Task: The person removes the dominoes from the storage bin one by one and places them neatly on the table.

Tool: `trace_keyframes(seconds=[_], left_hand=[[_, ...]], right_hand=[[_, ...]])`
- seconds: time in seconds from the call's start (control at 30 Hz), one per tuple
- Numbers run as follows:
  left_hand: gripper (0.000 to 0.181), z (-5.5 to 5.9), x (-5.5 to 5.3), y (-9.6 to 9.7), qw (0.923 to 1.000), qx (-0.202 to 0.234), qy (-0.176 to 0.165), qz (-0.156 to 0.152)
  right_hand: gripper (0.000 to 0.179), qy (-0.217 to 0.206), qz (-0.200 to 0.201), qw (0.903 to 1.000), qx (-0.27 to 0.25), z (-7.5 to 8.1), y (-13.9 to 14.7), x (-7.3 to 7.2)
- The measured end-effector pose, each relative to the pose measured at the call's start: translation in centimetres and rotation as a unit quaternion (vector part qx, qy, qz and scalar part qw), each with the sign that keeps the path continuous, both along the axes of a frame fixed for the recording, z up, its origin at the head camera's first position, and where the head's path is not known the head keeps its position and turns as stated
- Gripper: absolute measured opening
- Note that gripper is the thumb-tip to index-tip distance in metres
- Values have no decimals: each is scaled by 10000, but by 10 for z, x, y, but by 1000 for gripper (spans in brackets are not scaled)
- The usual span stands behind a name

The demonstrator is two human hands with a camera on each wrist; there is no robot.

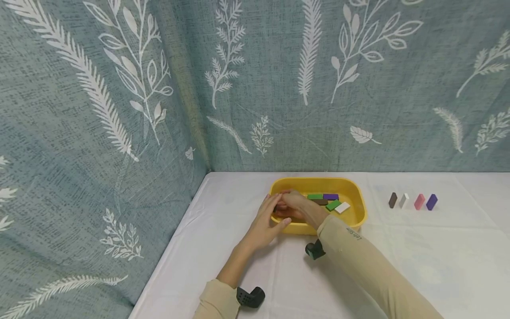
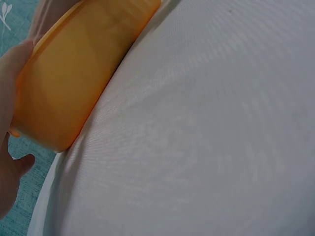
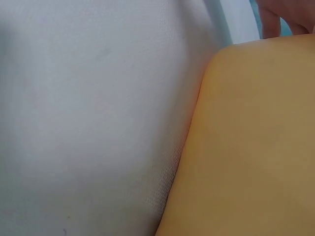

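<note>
A yellow tray (image 1: 360, 210) stands on the white cloth, holding small flat rectangular blocks. Inside it lie two green blocks (image 1: 334, 205), a purple block (image 1: 330, 196), a dark brown block (image 1: 320, 202) and a white block (image 1: 342, 207). My left hand (image 1: 264, 226) is at the tray's left end, fingers stretched toward the rim and thumb apart. Reaching into that same end, my right hand (image 1: 296, 204) has bent fingers, partly hidden behind the left hand. A small dark bit shows between the hands; what the right fingers hold cannot be made out.
Right of the tray, a dark brown block (image 1: 392, 200), a white block (image 1: 404, 200), a pink block (image 1: 419, 201) and a purple block (image 1: 432, 202) stand on edge in a spaced row. A patterned curtain (image 1: 279, 146) borders the table behind and at left.
</note>
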State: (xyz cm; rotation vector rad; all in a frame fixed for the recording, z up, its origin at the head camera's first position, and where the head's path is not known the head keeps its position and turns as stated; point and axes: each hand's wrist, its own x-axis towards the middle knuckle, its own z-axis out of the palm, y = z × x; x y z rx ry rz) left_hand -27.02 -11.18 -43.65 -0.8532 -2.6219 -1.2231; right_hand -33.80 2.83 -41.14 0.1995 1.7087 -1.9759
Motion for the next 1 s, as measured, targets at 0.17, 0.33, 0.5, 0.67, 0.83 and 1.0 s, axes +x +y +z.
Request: trace_keyframes(seconds=[0.17, 0.33, 0.5, 0.67, 0.83, 1.0], left_hand=[[73, -1, 0, -1, 10000, -56, -60, 16], [76, -3, -1, -2, 10000, -17, -77, -11], [78, -3, -2, -2, 9999, 24, -109, -4], [78, -2, -2, -2, 9999, 16, -105, 15], [76, -2, -1, -2, 9999, 16, -99, -1], [76, -1, 1, -2, 9998, 27, -168, 39]], right_hand=[[51, 116, 202, 9997, 19, -1, 1, 1], [58, 114, 207, 9997, 79, -1, 2, 1], [63, 190, 242, 9993, 233, 0, 2, 3], [64, 285, 155, 9990, 317, 1, 1, 4], [65, 259, -7, 9995, 200, 4, 1, 7], [68, 397, 149, 9986, 310, 7, 10, 7]])
